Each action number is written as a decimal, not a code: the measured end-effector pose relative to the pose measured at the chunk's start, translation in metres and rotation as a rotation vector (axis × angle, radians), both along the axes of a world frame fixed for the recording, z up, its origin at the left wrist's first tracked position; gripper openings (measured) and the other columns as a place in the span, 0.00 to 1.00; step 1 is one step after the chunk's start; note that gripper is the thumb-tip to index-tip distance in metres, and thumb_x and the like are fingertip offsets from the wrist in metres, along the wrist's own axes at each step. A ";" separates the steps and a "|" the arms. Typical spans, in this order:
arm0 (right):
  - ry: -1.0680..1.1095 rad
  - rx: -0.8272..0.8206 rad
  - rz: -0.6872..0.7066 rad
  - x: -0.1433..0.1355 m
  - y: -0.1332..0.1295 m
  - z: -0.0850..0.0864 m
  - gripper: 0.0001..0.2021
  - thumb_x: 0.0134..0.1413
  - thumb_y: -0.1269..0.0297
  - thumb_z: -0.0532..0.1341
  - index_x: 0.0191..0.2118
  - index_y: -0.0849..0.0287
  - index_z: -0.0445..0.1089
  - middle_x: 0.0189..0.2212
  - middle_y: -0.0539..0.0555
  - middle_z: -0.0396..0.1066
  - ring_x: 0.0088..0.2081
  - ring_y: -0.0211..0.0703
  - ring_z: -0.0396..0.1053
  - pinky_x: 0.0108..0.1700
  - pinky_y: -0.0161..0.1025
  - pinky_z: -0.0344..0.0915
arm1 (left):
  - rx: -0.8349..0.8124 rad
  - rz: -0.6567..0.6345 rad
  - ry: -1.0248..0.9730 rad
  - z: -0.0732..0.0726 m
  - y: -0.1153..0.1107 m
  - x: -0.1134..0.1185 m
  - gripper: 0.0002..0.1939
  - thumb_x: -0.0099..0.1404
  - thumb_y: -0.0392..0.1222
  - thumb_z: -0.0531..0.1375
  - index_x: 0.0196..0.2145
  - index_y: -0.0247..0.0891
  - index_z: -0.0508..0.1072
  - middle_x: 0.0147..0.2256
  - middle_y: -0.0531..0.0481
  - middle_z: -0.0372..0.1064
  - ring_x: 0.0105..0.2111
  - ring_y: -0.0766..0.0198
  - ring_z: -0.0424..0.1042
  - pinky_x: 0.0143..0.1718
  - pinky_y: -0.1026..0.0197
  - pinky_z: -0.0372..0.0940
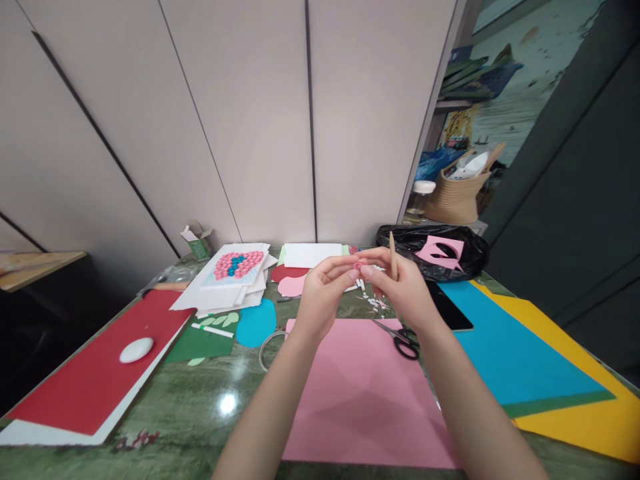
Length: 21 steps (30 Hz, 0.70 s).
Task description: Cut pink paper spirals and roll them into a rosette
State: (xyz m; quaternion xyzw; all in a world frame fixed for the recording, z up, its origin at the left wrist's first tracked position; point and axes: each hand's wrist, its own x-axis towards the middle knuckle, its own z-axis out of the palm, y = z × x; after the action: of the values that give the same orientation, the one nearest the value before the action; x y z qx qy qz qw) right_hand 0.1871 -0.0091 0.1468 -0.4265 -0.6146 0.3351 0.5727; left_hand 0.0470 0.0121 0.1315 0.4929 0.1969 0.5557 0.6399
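Observation:
My left hand [324,295] and my right hand [403,291] meet above the table, fingertips pinched on a small pink rolled-paper piece [359,265], partly hidden by the fingers. A thin wooden stick [393,253] stands nearly upright, tucked between fingers of my right hand. Beneath both hands lies a large pink paper sheet [365,400]. Black-handled scissors [404,343] rest at its upper right, by my right wrist. A roll of tape [265,353] touches or nearly touches its left edge. White paper scraps [375,303] are scattered just beyond the sheet.
At left are red paper [95,380] under a white oval object [137,350], green paper [200,343] and a blue cutout [257,323]. A pink-and-blue paper-roll picture [239,267] tops white sheets. Right: blue paper [520,360], yellow paper [575,427], black tablet [450,307], black bag [470,250].

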 end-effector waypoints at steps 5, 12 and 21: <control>-0.069 0.005 0.003 0.002 0.001 -0.002 0.13 0.50 0.59 0.65 0.41 0.59 0.73 0.26 0.48 0.68 0.19 0.28 0.51 0.21 0.31 0.49 | 0.090 0.058 0.085 0.004 -0.004 -0.004 0.11 0.56 0.39 0.65 0.40 0.39 0.76 0.39 0.46 0.77 0.43 0.61 0.74 0.45 0.61 0.66; -0.086 0.108 -0.078 0.001 -0.002 -0.008 0.11 0.52 0.60 0.63 0.41 0.58 0.74 0.22 0.48 0.65 0.20 0.30 0.50 0.24 0.34 0.50 | 0.156 0.180 0.218 0.014 -0.016 -0.005 0.14 0.53 0.40 0.67 0.39 0.38 0.74 0.40 0.45 0.76 0.40 0.60 0.74 0.39 0.61 0.66; -0.155 0.187 -0.133 -0.002 -0.001 -0.014 0.12 0.54 0.59 0.62 0.42 0.57 0.74 0.17 0.44 0.55 0.19 0.31 0.44 0.22 0.34 0.44 | 0.108 0.254 0.184 0.008 -0.015 -0.003 0.14 0.51 0.41 0.69 0.36 0.40 0.73 0.33 0.50 0.77 0.35 0.65 0.73 0.37 0.64 0.64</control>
State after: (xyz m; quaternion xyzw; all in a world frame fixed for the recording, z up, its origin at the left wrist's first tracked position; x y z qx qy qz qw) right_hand 0.1854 -0.0104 0.1330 -0.4359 -0.6558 0.2038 0.5818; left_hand 0.0444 -0.0028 0.1398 0.5465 0.2851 0.5945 0.5163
